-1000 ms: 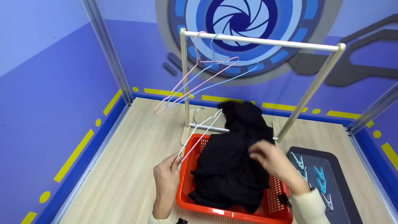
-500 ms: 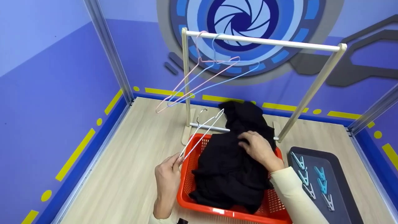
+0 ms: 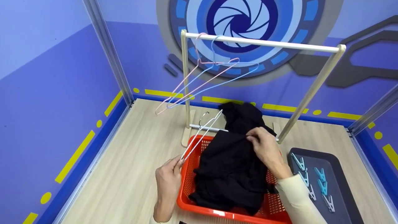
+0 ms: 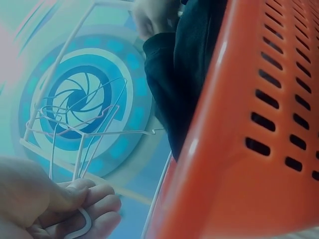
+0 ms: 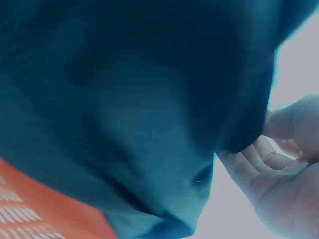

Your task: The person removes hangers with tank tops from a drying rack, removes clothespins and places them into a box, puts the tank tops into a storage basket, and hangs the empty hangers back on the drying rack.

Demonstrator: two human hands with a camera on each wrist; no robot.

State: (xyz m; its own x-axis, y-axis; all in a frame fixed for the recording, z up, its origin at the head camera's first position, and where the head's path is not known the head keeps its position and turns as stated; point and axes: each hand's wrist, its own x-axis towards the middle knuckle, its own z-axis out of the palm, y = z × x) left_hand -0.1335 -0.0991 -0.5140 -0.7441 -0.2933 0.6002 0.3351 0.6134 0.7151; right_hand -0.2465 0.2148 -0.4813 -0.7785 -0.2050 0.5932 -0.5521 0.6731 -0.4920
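My left hand grips one end of a white wire clothes hanger, whose metal hook points toward the back. In the left wrist view the thumb presses the hanger's bent end against the fingers. My right hand pinches the edge of a black garment and lifts it a little. The cloth fills most of the right wrist view, its edge between thumb and fingers. Most of the garment lies bunched in a red plastic basket, and part of it spills over the basket's far side.
Behind the basket stands a small clothes rack with a white rail. A pink hanger and a blue hanger hang at its left end. On the right, a dark grey tray holds several clothespins.
My right hand has come down onto the black garment, taken its edge between thumb and fingers, and raised it slightly. My left hand keeps the white hanger almost in place.
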